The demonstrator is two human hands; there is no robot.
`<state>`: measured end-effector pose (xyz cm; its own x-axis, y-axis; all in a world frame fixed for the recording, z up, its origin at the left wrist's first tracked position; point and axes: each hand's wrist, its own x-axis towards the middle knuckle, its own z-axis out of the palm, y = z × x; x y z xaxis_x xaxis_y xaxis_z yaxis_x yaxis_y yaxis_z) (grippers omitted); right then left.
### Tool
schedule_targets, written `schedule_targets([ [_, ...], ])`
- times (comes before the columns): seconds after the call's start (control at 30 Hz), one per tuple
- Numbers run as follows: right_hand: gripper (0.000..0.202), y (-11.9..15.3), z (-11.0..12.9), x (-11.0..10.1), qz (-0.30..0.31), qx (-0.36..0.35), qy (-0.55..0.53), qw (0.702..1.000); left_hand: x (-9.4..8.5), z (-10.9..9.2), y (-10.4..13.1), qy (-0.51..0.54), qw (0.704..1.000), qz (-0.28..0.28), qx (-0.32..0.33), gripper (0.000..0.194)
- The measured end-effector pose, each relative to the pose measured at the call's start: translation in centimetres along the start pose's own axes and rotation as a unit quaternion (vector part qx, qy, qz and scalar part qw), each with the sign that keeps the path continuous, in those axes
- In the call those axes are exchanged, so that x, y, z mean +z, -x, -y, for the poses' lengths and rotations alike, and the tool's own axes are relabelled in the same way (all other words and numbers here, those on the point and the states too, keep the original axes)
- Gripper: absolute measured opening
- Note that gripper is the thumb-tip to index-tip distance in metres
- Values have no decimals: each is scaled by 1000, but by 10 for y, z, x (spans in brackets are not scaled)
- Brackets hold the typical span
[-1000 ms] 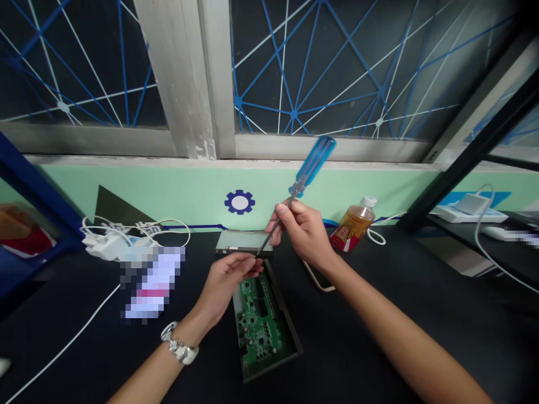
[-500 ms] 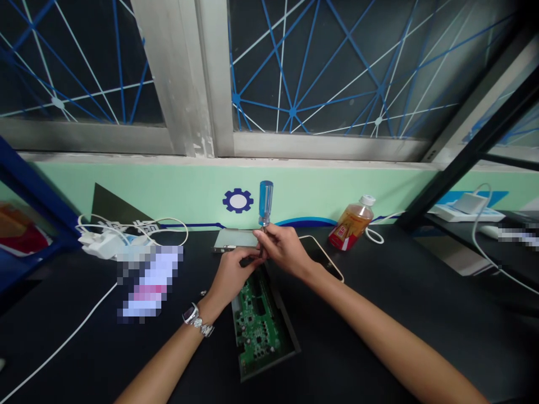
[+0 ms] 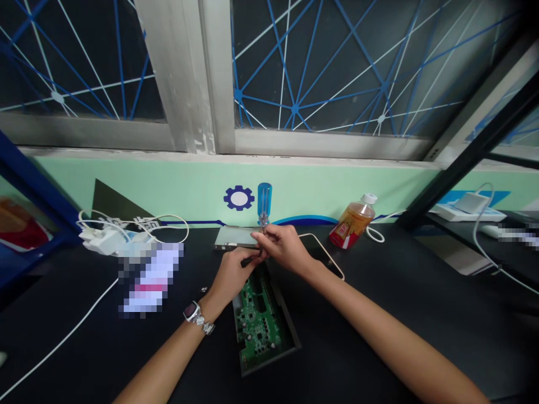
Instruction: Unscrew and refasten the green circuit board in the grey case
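Note:
A screwdriver [image 3: 264, 199] with a clear blue handle stands nearly upright, and my right hand [image 3: 286, 247] is closed around its shaft just below the handle. My left hand [image 3: 231, 272] has its fingers pinched together close to the lower end of the shaft; what lies between them is hidden. Under both hands, a dark open casing [image 3: 290, 328] lies on the desk with a green circuit board [image 3: 259, 331] inside. Its far end and the screwdriver's tip are covered by my fingers. A silver watch [image 3: 192, 312] is on my left wrist.
Behind my hands lies a flat silver box [image 3: 236, 235]. A phone [image 3: 320, 255] and a bottle [image 3: 352, 220] with an orange-red label are to the right. White chargers and cables [image 3: 105, 238] lie to the left. Small metal pieces [image 3: 204, 290] rest beside my left wrist.
The screwdriver handle leans slightly further left and looks turned a little. Both hands keep their places, and the whole view has shifted slightly.

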<state>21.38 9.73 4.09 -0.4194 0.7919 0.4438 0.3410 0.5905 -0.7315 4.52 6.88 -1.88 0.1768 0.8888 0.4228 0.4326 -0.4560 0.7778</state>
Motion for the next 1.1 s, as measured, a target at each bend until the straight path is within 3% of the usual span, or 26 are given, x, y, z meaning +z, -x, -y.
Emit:
schedule_targets([
  [0.33, 42, -2, 3, -2, -2, -3, 49, 999, 0, -5, 4, -14, 999, 20, 34, 19],
  [0.63, 46, -1, 0, 2, -19, -20, 96, 995, 7, -9, 1, -3, 999, -44, 1, 12],
  [0.73, 44, -2, 7, -3, 27, -12, 91, 995, 7, -8, 1, -3, 999, -35, -3, 13],
  [0.9, 23, -4, 20, -22, 121, -14, 27, 992, 4, -9, 3, -14, 1000, -15, -20, 19],
  [1.1, 31, -6, 19, -34, 179, 46, -108, 977, 4, -8, 2, 1, 1000, 5, -5, 21],
])
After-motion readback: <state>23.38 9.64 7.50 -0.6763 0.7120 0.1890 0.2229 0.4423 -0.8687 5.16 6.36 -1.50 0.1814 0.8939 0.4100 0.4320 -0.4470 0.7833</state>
